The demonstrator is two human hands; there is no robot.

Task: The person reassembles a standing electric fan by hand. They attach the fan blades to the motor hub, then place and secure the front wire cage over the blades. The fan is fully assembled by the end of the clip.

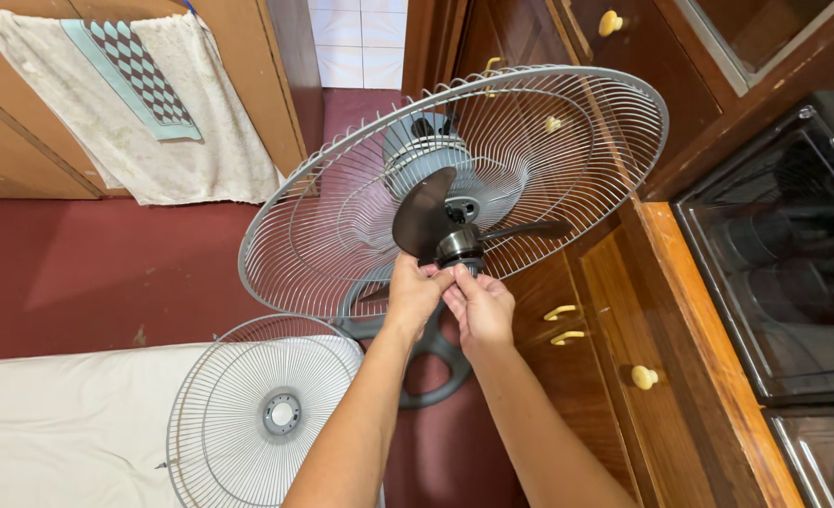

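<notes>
Fan (454, 188) stood tilted back by the wooden cabinet (624, 310), front grille (266, 414) already off, leaning beside its base. My left hand (415, 293) and right hand (481, 306) both pinched the blade hub cap (458, 247). Looked like loosening it; next I'd need a steady twist.
</notes>
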